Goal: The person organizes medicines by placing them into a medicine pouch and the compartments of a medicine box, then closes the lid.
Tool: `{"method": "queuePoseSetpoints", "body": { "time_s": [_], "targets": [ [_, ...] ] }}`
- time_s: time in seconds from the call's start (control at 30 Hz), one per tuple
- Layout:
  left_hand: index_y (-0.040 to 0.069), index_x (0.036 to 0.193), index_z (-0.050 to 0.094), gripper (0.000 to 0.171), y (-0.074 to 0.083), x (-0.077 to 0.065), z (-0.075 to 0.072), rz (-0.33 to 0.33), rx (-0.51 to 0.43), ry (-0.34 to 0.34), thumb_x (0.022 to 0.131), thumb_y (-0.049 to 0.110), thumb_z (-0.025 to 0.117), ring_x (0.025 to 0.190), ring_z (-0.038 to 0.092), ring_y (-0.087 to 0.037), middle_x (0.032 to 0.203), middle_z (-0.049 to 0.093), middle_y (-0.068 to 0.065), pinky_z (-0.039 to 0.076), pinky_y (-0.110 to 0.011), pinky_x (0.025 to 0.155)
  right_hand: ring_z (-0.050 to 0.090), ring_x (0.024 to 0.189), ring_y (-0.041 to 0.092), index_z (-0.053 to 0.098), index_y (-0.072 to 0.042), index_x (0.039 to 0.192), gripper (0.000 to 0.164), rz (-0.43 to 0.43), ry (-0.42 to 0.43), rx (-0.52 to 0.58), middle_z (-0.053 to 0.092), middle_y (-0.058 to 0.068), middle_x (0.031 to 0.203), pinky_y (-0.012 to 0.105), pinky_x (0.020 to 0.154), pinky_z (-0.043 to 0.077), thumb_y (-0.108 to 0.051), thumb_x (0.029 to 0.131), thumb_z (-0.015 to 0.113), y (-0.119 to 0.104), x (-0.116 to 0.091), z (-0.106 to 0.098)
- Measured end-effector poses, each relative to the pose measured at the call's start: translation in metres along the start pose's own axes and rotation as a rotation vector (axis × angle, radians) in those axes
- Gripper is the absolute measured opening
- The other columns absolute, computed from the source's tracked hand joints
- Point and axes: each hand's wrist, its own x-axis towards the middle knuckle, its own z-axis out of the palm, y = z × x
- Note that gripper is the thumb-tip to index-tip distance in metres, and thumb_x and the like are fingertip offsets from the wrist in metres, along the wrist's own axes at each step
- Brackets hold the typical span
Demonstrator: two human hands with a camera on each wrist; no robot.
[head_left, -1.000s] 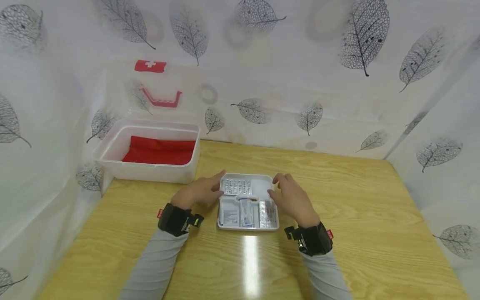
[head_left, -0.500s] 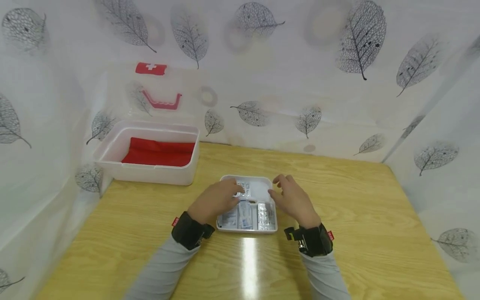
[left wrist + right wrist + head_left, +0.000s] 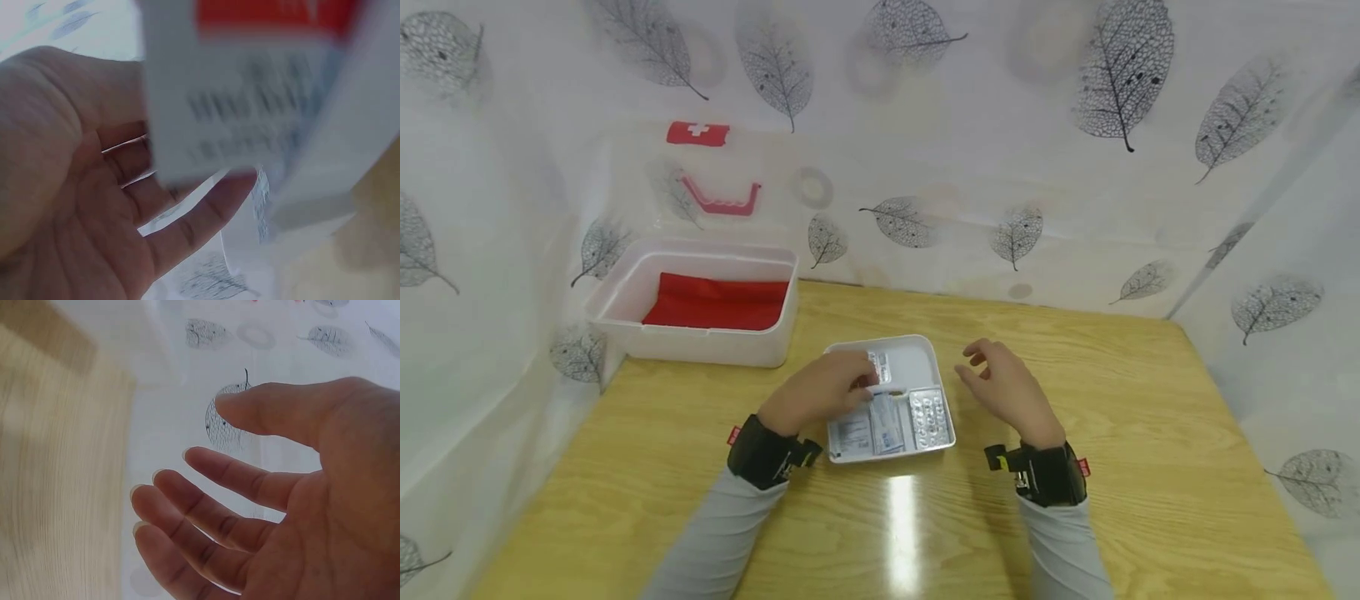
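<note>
A small white case [image 3: 912, 358] lies open on the table. Blister packs [image 3: 929, 419], printed paper packets [image 3: 887, 425] and a folded leaflet [image 3: 852, 437] sit in its compartments. My left hand [image 3: 820, 392] reaches over the case's left side and hides part of it. In the left wrist view its thumb and some fingertips are hidden behind a blurred white object [image 3: 225, 144] with red and dark print, so its hold cannot be made out. To the right of the case, my right hand [image 3: 1011, 392] hovers with loosely curved fingers and nothing between them.
A translucent white bin [image 3: 700, 340] with a red cloth-like piece [image 3: 722, 304] inside stands at the back left. Its lid, with a pink handle [image 3: 722, 198], leans against the leaf-print backdrop [image 3: 940, 275]. Wooden table [image 3: 1112, 433] extends to the right.
From the case's left edge, my left hand has moved over its left side, then slightly back left. The case has turned and shifted left. My right hand has drawn right, away from it.
</note>
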Motion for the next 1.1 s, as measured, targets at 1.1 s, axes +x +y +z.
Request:
{"method": "queuePoseSetpoints", "body": {
  "time_s": [1.1],
  "targets": [
    [0.0,0.123,0.069,0.034,-0.078,-0.11,-0.132,-0.324,-0.033,0.77,0.099,0.024,0.065,0.088,0.064,-0.026,0.102,0.069,-0.016,0.044,-0.017,0.073,0.064,0.113,0.029,0.049,-0.019,0.15,0.053,-0.407,0.059,-0.029,0.054,0.009,0.137,0.042,0.085,0.055,-0.016,0.1,0.064,-0.097,0.037,0.09]
  ]
}}
